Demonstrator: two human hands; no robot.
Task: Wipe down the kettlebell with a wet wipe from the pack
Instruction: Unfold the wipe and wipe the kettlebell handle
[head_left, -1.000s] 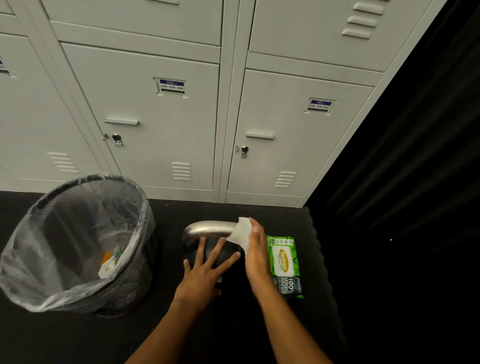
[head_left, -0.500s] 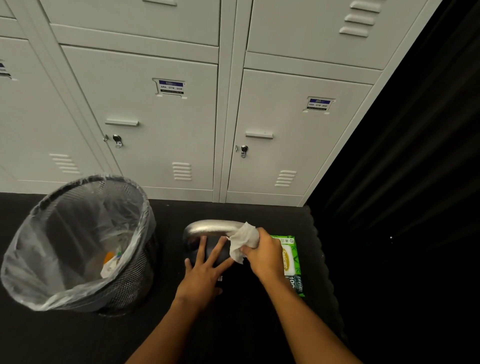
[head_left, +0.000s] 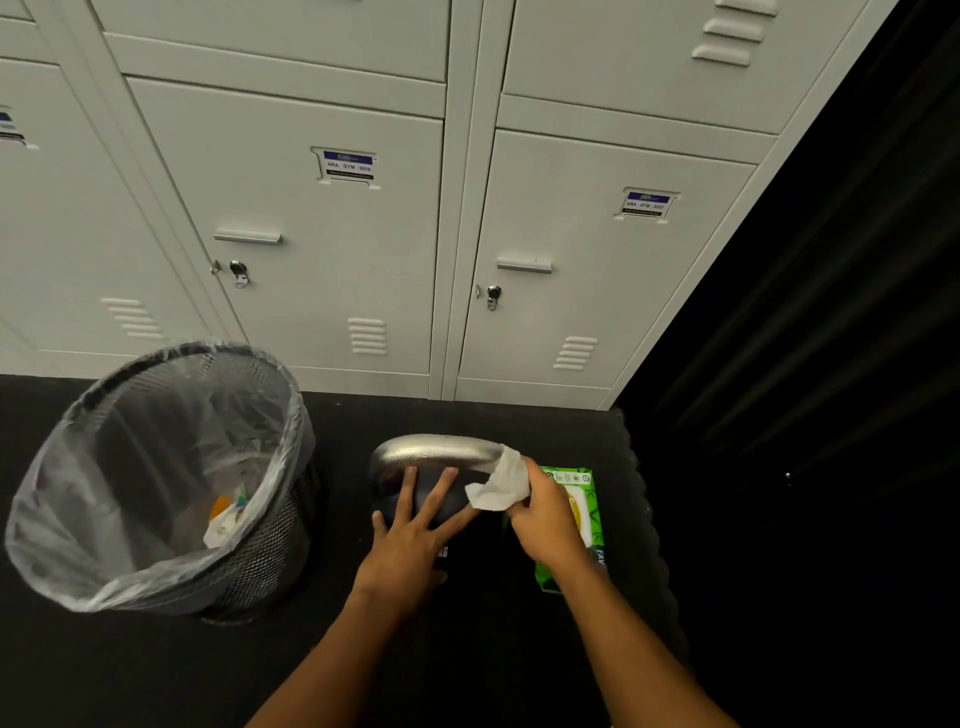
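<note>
A black kettlebell with a silver handle stands on the dark floor mat in front of me. My left hand lies flat on its black body, fingers spread. My right hand grips a crumpled white wet wipe against the right end of the handle. The green wipe pack lies on the mat just right of the kettlebell, half hidden under my right hand.
A black mesh bin with a clear liner and some litter stands to the left. Grey lockers run along the back. A black curtain closes off the right side.
My right hand has turned and closed over the wipe, sliding down the right end of the handle and covering more of the pack. My left hand has stayed on the kettlebell.
</note>
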